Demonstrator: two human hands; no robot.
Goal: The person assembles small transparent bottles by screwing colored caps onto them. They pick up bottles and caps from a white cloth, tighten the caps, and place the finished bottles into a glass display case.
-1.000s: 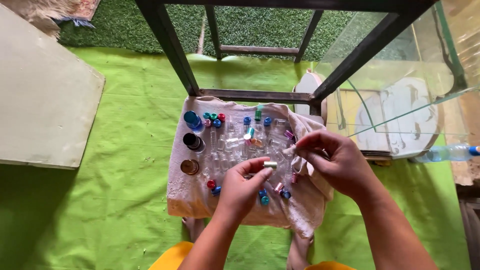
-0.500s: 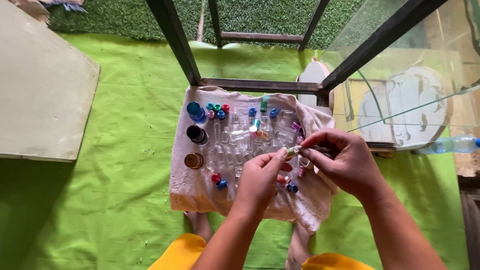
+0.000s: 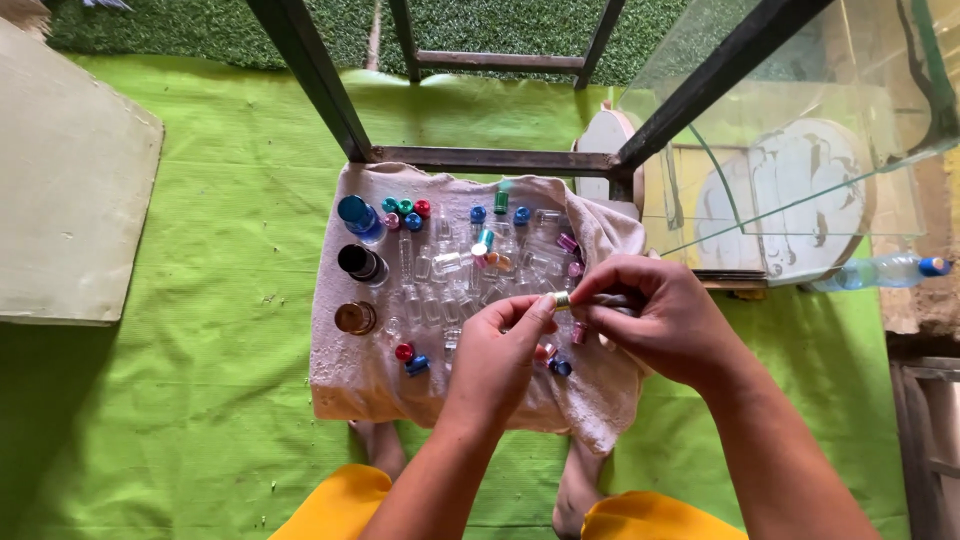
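My left hand (image 3: 495,355) and my right hand (image 3: 660,320) meet over a beige towel (image 3: 365,375) spread on a low stand. Between their fingertips sits a small gold cap (image 3: 561,300), pinched by my left thumb and forefinger. My right hand grips a small clear vial (image 3: 615,298) mostly hidden in its fingers. Several small clear glass vials (image 3: 440,285) and coloured caps (image 3: 405,212) lie scattered on the towel. A blue-capped bottle (image 3: 358,217), a dark-topped bottle (image 3: 360,264) and an amber one (image 3: 355,318) stand along the towel's left side.
A green mat (image 3: 200,200) covers the ground. A dark metal frame (image 3: 480,158) with a glass pane (image 3: 800,110) stands behind the towel. A flat beige board (image 3: 60,190) lies at left. A plastic water bottle (image 3: 880,270) lies at right. My bare feet (image 3: 380,450) show below the towel.
Both hands have come closer together and slightly lower right over the towel. The cap in my left fingers now touches the vial held by my right hand.
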